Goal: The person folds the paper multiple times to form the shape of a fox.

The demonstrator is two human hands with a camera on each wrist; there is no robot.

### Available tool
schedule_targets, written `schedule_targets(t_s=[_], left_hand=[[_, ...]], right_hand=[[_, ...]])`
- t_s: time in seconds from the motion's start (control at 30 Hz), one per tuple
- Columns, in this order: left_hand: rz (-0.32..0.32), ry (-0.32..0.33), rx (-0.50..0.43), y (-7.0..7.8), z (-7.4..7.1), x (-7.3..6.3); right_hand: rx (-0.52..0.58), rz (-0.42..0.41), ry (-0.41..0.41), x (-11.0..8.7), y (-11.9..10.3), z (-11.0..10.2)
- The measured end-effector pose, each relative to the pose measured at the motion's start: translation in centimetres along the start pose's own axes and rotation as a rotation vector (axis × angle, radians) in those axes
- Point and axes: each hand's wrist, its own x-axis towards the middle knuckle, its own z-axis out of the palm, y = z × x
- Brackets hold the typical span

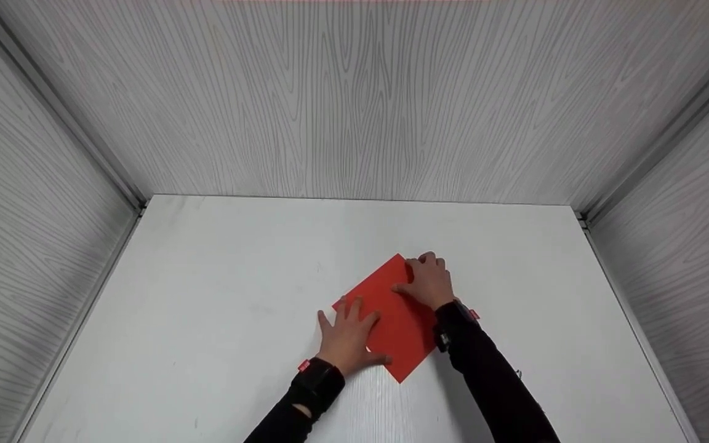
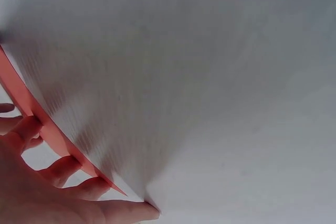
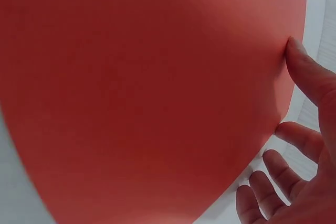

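A sheet of red paper (image 1: 391, 326) lies turned at an angle on the white table in the head view. My left hand (image 1: 347, 341) rests with spread fingers over its left corner and lower left edge, the thumb near the bottom corner. In the left wrist view, the paper (image 2: 55, 137) shows as a narrow curved strip under those fingers. At the upper right edge is my right hand (image 1: 431, 283). Its thumb touches the top face of the paper (image 3: 142, 98), its index fingertip meets the edge, and the other fingers bend loosely just outside it.
The white table (image 1: 219, 295) runs to a grey wood-grain panel (image 1: 342, 104) at the back. Similar panels stand on the left (image 1: 28, 215) and right (image 1: 680, 234). Black bands with red tags circle both wrists, below dark sleeves (image 1: 505, 387).
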Motion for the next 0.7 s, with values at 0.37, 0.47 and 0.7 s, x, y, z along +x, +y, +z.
schedule_targets(t_s=[0.37, 0.47, 0.7], left_hand=[[-0.002, -0.017, 0.033, 0.1, 0.0, 0.0], [-0.003, -0.018, 0.034, 0.2, 0.0, 0.1], [-0.013, -0.019, 0.003, 0.1, -0.1, 0.1]], right_hand=[[0.1, -0.019, -0.037, -0.5, -0.2, 0.0], [0.245, 0.007, -0.063, -0.4, -0.2, -0.4], [0.486, 0.031, -0.02, -0.5, -0.4, -1.7]])
